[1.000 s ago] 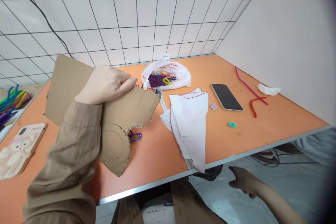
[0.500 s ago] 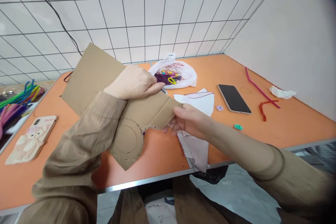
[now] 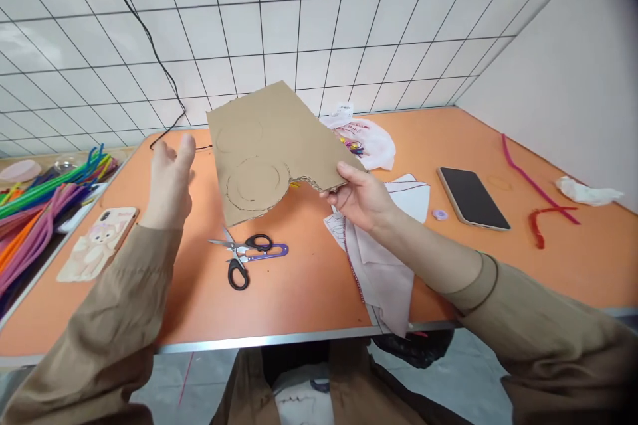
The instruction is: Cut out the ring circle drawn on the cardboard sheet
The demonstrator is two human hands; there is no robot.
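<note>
My right hand [image 3: 359, 196] grips a sheet of brown cardboard [image 3: 284, 126] by its lower right corner and holds it raised over the table. Circles are drawn on the sheet, and a curved notch is cut from its lower edge. To the left, apart from the cardboard, my left hand [image 3: 171, 182] is lifted with its fingers apart and nothing in them. Black-handled scissors [image 3: 239, 255] lie spread on the table below the sheet, crossing a purple thread snipper [image 3: 272, 251]. Beside my right hand, white cloth [image 3: 383, 255] with dark red stitching hangs over the front edge.
A patterned phone case [image 3: 97, 246] and a bundle of coloured pipe cleaners [image 3: 44, 219] are at the left. A dark-screened phone [image 3: 473, 198], a purple button [image 3: 439, 214], red pipe cleaner [image 3: 538, 226] and crumpled tissue [image 3: 588, 191] lie right. A white plastic bag [image 3: 376, 143] sits behind.
My left hand has let go of the cardboard and moved left. The sheet has turned and lifted in my right hand, uncovering the scissors and snipper. The view has shifted slightly left.
</note>
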